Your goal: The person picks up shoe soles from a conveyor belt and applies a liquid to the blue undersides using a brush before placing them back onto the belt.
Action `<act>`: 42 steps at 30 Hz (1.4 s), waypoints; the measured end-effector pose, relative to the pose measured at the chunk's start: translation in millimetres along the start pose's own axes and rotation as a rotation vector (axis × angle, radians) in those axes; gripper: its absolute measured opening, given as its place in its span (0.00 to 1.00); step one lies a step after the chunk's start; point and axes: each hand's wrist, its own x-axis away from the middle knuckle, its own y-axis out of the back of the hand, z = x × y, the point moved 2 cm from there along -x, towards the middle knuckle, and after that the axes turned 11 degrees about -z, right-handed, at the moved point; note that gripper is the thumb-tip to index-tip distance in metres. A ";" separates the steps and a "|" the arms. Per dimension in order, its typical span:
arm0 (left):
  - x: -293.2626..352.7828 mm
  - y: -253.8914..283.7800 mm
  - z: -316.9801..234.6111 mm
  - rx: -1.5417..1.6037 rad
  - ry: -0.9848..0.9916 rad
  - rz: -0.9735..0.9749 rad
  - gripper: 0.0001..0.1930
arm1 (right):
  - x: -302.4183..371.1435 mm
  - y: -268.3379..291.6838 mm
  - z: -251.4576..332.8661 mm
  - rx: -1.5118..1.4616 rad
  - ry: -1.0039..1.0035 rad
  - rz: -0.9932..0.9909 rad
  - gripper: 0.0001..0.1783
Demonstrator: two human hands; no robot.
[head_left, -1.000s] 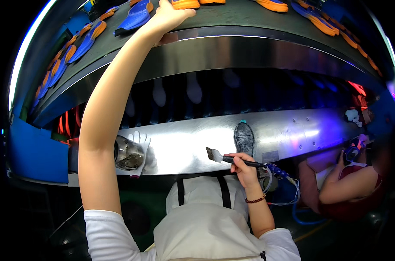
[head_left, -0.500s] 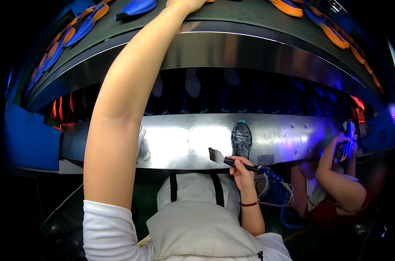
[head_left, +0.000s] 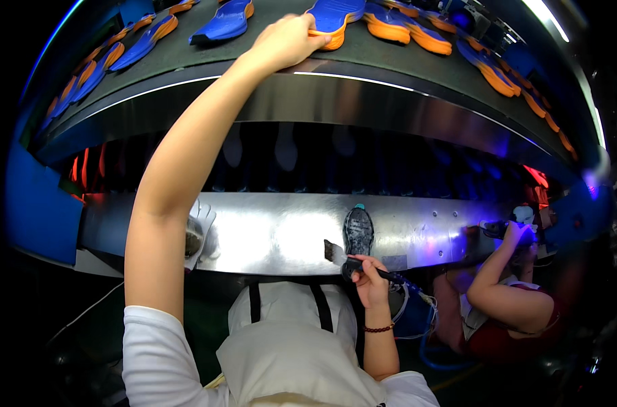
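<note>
My left hand (head_left: 291, 42) reaches across to the raised green belt, its fingers closed on the near end of a blue-and-orange shoe sole (head_left: 335, 15). Below, at the metal shelf's front edge, my right hand (head_left: 371, 278) is wrapped round the dark handle of a flat brush (head_left: 334, 252) whose bristles point up and left. Just beyond that hand, a black shoe-shaped piece (head_left: 358, 229) with whitish streaks and a teal tip lies lengthwise on the metal shelf (head_left: 288, 230). The brush handle overlaps its near end.
More blue-and-orange soles (head_left: 223, 22) lie along the green belt (head_left: 281, 64). A white-and-grey item (head_left: 203, 224), partly hidden by my left forearm, rests on the shelf. Dim shoe shapes (head_left: 286, 146) stand under the belt. A co-worker's arm (head_left: 509, 285) is at the right.
My left hand, mostly cut off at the top before, now shows with the sole in its grip. The view has shifted. The brush stays in my right hand and now overlaps the black piece's near end.
</note>
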 end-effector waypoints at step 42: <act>350.8 -21.6 -65.8 2.383 1.330 0.606 0.45 | -40.5 -107.0 24.9 0.623 0.414 0.120 0.08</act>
